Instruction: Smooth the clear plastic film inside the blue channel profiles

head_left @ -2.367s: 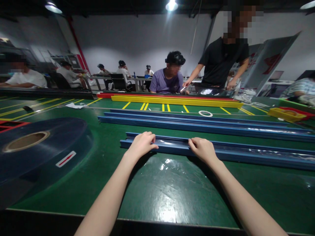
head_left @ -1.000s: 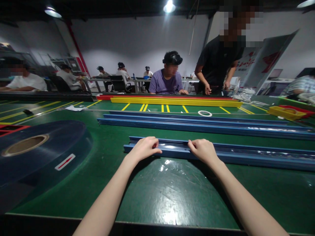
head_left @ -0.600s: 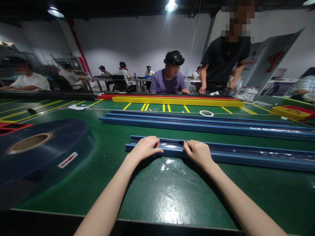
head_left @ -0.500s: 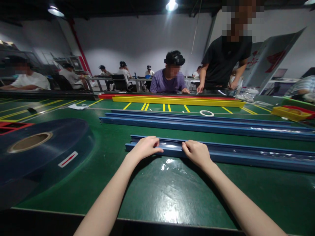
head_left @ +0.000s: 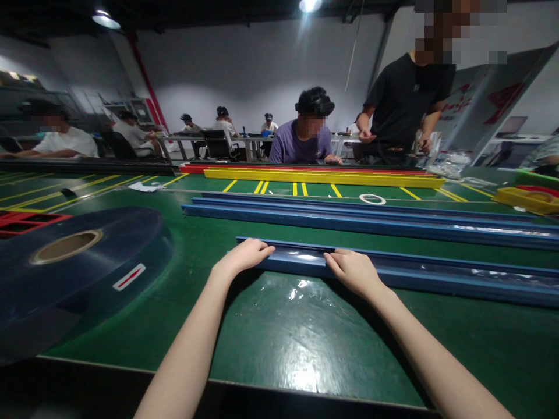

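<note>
A long blue channel (head_left: 458,282) lies across the green table in front of me, with clear glossy film (head_left: 301,256) inside its trough. My left hand (head_left: 244,256) is closed around the channel's left end, thumb pointing right along the trough. Farther right, my right hand (head_left: 354,272) is closed over the same channel, its fingers curled into the trough and partly hidden. Bare film and channel show between the two hands. To the left sits a big roll of clear film (head_left: 148,238) with a cardboard core and a red-arrow label.
More blue channels (head_left: 305,216) lie beyond mine. Farther back are yellow (head_left: 323,177) and red channels, a white ring (head_left: 372,199) and yellow tape lines. A yellow bin (head_left: 524,201) stands right, a red crate (head_left: 30,222) left. Co-workers sit and stand across the table.
My left hand has slid left to the channel's end and its thumb has come down nearer the channel. The right hand stays at nearly the same spot. The view has shifted slightly left.
</note>
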Motion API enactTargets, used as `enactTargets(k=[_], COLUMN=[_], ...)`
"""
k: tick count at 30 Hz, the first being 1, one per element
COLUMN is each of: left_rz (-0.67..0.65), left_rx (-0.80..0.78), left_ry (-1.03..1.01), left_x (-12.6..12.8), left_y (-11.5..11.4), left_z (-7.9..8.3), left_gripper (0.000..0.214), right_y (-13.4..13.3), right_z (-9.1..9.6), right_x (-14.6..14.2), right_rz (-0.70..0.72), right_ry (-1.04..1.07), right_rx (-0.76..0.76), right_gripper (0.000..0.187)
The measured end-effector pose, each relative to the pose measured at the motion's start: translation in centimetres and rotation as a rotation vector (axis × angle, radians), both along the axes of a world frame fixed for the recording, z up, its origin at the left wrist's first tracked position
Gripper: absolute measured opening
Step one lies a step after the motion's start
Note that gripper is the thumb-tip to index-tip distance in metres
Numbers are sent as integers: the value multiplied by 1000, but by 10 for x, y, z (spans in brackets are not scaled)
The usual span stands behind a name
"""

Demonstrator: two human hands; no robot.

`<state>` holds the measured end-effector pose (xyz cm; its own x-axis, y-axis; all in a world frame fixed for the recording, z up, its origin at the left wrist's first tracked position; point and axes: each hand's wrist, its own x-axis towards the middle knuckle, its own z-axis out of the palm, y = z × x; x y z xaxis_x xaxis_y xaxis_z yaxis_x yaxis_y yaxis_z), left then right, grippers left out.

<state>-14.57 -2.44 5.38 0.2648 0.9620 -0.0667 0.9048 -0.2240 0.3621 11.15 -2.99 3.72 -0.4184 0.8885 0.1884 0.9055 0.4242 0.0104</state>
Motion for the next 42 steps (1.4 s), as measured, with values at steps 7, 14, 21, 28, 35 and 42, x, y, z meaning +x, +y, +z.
enactTargets(k=[7,14,21,28,35,42], left_rz=[34,112,178,327,431,513], left_rx=[53,32,-27,-66,-40,-33], left_ry=[133,134,86,109,163,184], left_x=[-10,-16,-25,-36,-43,-51], left_y=[1,5,5,9,7,4], left_z=[3,-1,2,0,-1,-2], left_gripper=[35,34,37,43,41,38], right_y=[-1,-1,2,14,17,19], right_z=[1,5,12,16,17,17], right_x=[0,1,-9,-32,-62,-79], right_rz=[24,99,181,203,283,355], right_ry=[18,27,67,12,-38,-54], right_rx=[-24,-64,-178,-245,-208,-218], right_gripper=[54,54,54,54,56,55])
